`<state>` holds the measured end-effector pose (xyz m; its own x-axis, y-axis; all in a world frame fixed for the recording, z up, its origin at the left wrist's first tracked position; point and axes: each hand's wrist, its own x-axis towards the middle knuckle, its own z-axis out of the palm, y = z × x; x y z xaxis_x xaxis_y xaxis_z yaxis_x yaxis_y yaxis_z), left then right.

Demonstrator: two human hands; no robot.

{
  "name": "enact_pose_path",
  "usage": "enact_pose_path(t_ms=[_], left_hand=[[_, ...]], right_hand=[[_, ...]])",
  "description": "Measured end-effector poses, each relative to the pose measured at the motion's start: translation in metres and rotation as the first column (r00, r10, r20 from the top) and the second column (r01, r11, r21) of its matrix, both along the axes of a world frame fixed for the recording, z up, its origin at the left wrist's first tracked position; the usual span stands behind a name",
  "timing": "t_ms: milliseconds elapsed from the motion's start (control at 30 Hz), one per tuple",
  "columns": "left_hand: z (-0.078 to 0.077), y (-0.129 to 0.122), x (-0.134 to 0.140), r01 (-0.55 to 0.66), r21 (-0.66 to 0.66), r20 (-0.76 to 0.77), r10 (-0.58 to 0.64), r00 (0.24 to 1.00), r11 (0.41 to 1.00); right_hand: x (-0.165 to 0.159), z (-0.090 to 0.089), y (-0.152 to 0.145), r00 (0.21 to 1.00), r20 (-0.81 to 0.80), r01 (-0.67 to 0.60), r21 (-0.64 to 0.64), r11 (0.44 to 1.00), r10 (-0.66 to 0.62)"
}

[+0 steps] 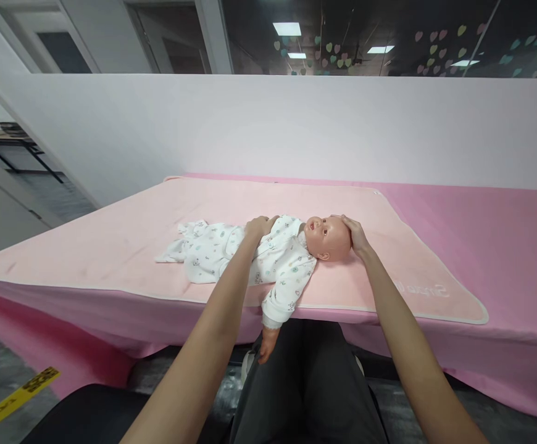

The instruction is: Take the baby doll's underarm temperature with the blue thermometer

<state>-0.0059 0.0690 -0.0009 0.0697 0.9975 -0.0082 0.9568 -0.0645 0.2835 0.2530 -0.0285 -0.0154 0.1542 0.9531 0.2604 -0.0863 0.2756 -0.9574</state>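
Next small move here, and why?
Probably lift the doll's near arm up onto the blanket using the left hand: that arm hangs past the table edge. The right hand is at the doll's head; the left merely seems to rest on its torso.

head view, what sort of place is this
Perhaps a childcare training room: a clothed baby doll lies on a pale pink mat, and heart shapes show in the dark glass above the white wall.

Lettering [435, 290] on the peach mat [111, 246] and print [41, 379] on the yellow strip [16, 402] cannot be read.
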Motion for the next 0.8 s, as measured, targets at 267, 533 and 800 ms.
enact_pose_path(t_ms=[267,533,800], left_hand=[[-0.001,0.000,0.000,-0.010,0.025,0.030,0.009,0.999,1.000],[-0.002,-0.003,0.001,-0.059,0.112,0.114,0.046,0.992,0.992],[-0.001,-0.009,0.003,-0.094,0.163,0.158,0.068,0.985,0.982]], right_hand=[[0.009,0.000,0.002,0.987,-0.134,0.083,-0.017,0.996,-0.084],[-0.001,-0.005,0.000,1.000,0.027,-0.016,0.032,0.999,0.015],[0.011,-0.004,0.004,0.958,-0.278,0.058,-0.040,0.998,-0.067]])
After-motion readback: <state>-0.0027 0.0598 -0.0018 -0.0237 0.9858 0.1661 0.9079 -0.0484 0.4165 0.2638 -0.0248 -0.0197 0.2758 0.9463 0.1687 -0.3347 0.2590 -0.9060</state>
